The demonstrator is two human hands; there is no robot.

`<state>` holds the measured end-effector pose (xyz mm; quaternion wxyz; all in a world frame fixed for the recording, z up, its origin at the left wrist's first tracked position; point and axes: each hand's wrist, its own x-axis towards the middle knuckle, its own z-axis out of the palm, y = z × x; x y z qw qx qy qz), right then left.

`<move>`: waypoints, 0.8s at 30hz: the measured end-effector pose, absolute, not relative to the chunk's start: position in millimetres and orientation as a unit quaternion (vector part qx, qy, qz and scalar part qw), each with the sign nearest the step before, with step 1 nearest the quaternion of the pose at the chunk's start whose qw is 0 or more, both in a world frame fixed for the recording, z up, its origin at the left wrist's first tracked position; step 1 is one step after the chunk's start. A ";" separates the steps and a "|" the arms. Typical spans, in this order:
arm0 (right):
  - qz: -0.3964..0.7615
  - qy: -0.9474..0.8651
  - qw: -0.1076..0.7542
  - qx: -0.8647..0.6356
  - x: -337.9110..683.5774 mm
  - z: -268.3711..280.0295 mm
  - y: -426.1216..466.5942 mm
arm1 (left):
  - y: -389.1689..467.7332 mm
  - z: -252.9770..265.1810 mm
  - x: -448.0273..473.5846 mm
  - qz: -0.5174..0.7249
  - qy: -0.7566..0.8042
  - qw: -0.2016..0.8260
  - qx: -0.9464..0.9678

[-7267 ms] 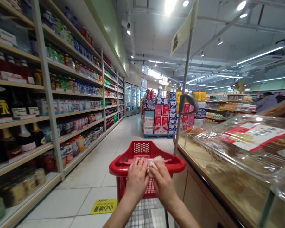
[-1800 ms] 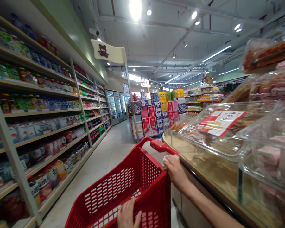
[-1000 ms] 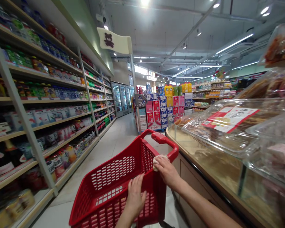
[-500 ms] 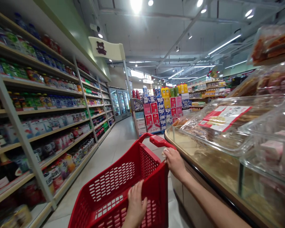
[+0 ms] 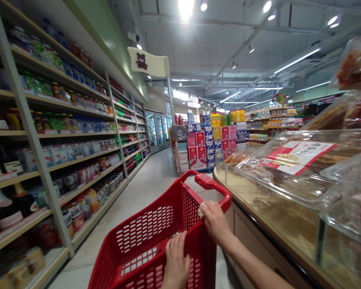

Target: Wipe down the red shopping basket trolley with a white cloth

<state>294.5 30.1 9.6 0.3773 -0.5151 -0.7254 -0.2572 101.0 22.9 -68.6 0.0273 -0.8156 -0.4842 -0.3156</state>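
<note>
A red plastic shopping cart [image 5: 131,241] with perforated sides stands before me, tilted in view, its inside showing no goods. Over its near side rim my left hand [image 5: 177,259] is closed, fingers hooked inward and thumb apart on the outside. My right hand [image 5: 214,224] is closed around the rim at the corner just below the red handle [image 5: 210,182]. A small whitish crumpled piece [image 5: 201,209] shows at the right fingertips; I cannot tell what it is.
Shelves of bottles and jars [image 5: 75,120] line the left side. Close on the right, a glass-edged counter [image 5: 252,200] holds clear food trays [image 5: 289,160]. Stacked drink cartons [image 5: 198,150] stand ahead, with glass-door coolers [image 5: 158,128] beyond along the tiled aisle floor [image 5: 146,186].
My right hand has shifted from beside the handle's end down onto the cart's corner rim, carrying the whitish piece. The left hand stays on the side rim. The view has turned slightly left.
</note>
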 end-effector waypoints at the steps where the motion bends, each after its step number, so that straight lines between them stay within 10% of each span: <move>1: -0.260 -0.757 0.365 -0.475 289.1 4.3 28.3 | 22.8 -68.9 100.7 -0.315 -0.482 0.029 -0.817; 24: -0.284 -0.725 0.387 -0.494 299.1 -12.7 24.8 | 22.7 -71.0 98.5 -0.347 -0.444 0.059 -0.824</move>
